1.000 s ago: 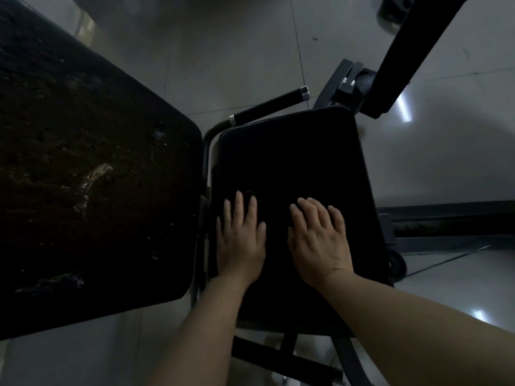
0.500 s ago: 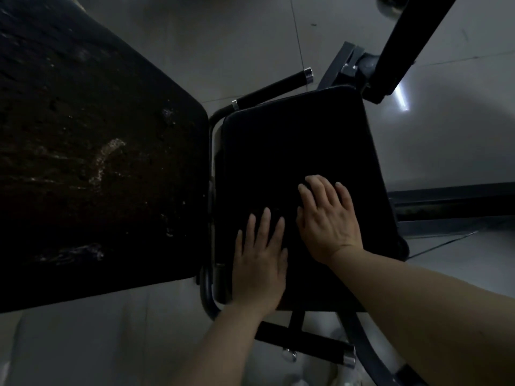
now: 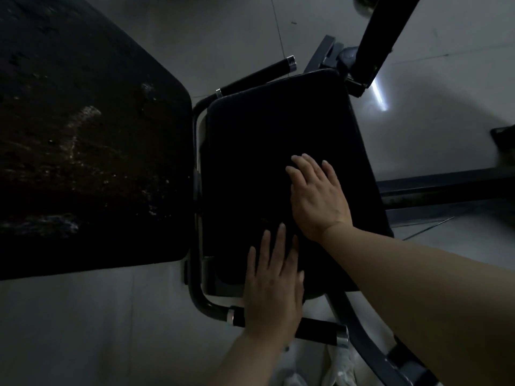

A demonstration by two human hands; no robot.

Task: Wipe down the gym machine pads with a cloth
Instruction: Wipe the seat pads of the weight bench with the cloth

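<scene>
Both hands lay flat on the black seat pad (image 3: 267, 151) of the gym machine, palms down. The right hand (image 3: 317, 196) rested toward the pad's right edge, about midway along it, fingers stretched out and gripping nothing visible. The left hand (image 3: 274, 285) lay at the pad's near edge, fingers spread and straight, its heel hanging over the edge above the near handle (image 3: 317, 331). No cloth could be made out; the pad was very dark, and a dark cloth under either palm could not be ruled out. A second, larger pad (image 3: 83, 140) stood to the left, mottled with pale marks.

To wipe well, I judged, the palms should press evenly and travel in overlapping strokes from the far edge, near the other handle (image 3: 259, 75), to the near edge, carrying over the rounded corners and side seams. The blotched larger pad probably needed firmer, repeated passes.
</scene>
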